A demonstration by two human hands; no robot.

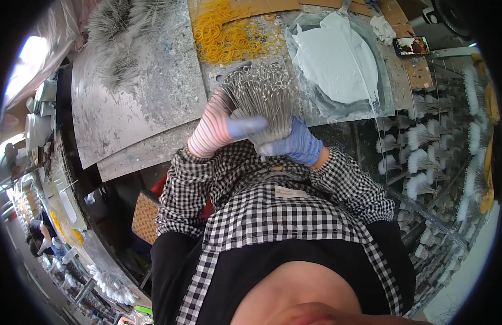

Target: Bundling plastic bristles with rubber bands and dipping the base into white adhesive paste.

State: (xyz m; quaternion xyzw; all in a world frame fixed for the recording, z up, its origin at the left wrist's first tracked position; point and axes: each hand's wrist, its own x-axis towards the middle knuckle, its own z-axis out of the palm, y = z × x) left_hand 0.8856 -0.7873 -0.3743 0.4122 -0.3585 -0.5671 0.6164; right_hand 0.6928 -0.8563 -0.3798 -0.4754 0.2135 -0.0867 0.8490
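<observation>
A thick bundle of thin wire-stemmed brushes [267, 103] stands in front of my chest, at the table's near edge. Looped metal ends fan out at its top, while its lower end is mostly hidden by my fingers. My left hand [221, 125], in a striped glove with a blue thumb, wraps around the bundle's left side. From the right and below, my right hand [298, 144] in a blue glove closes on its lower part. Just beyond the bundle lies a heap of yellow rubber bands [224, 35].
White paste [337, 59] covers a board at the right, with a thin stick across it. Grey-bristled wire bundles [112, 32] lie at the far left on a grey sheet [148, 103]. Racks of white-tipped brushes [424, 135] stand at my right. A phone [411, 46] lies far right.
</observation>
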